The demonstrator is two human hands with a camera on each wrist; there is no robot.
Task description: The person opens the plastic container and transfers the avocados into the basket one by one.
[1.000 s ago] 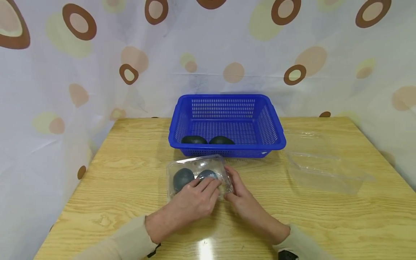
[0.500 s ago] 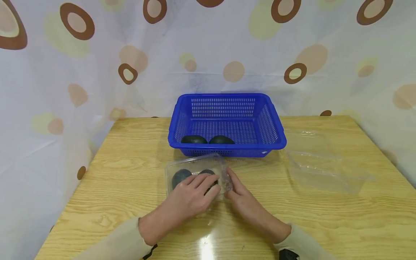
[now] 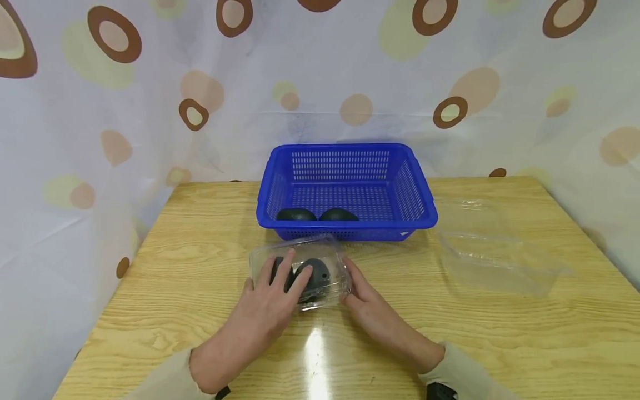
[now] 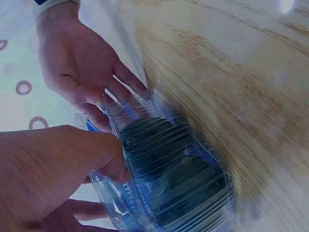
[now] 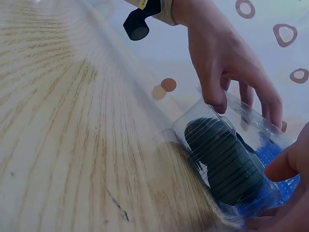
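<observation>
A clear plastic clamshell box [image 3: 328,250] sits in front of the blue basket, slightly turned. Inside it lie two dark green avocados [image 3: 315,273], side by side and seen through the plastic. My left hand [image 3: 264,308] rests on the box lid with its fingers spread and long, partly covering the left avocado [image 4: 186,191]. In the left wrist view its thumb presses on the front edge of the box. My right hand [image 3: 367,305] holds the right end of the box, thumb at the front corner and fingers around the far side.
Behind the box stands the blue basket [image 3: 345,225], with two more dark avocados [image 3: 338,215] at its near wall. To the right, an open clear clamshell [image 3: 500,269] lies on the wooden table [image 3: 190,266]. A patterned cloth [image 3: 320,72] hangs behind.
My left hand has moved left, from over the right avocado to the left part of the lid, and its fingers have spread. My right hand keeps hold of the box end.
</observation>
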